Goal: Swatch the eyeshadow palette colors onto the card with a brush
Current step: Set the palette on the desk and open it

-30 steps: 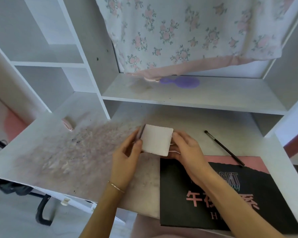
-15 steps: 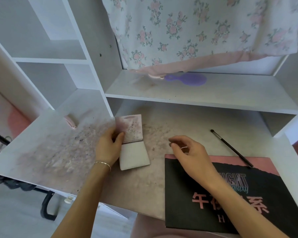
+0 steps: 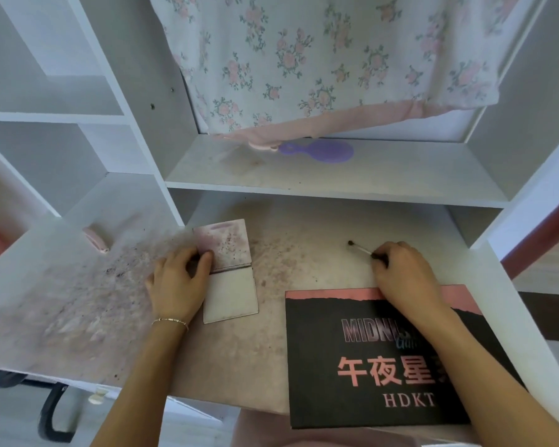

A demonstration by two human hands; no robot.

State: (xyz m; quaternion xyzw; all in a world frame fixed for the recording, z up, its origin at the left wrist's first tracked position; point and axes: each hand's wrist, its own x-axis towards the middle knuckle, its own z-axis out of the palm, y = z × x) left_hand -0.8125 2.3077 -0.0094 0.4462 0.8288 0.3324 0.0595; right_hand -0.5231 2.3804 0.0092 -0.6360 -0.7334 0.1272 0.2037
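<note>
The small folding white card (image 3: 228, 273) lay opened flat on the powder-stained white desk (image 3: 78, 285), its far leaf smudged pink and speckled dark, its near leaf plain. My left hand (image 3: 178, 282) rested at the card's left edge, thumb pressed on the smudged leaf near the fold. The thin black-handled makeup brush (image 3: 362, 249) lay to the right, dark tip pointing left. My right hand (image 3: 404, 272) had its fingers curled round the brush handle, gripping it against the desk. Under my right wrist lay the closed black-and-pink eyeshadow palette (image 3: 368, 382), printed MIDNIGHT and HDKT. A pale pink oblong object (image 3: 95, 240) sat far left. On the shelf above lay a purple plastic hairbrush (image 3: 320, 150) beneath a hanging floral cloth (image 3: 304, 59).
</note>
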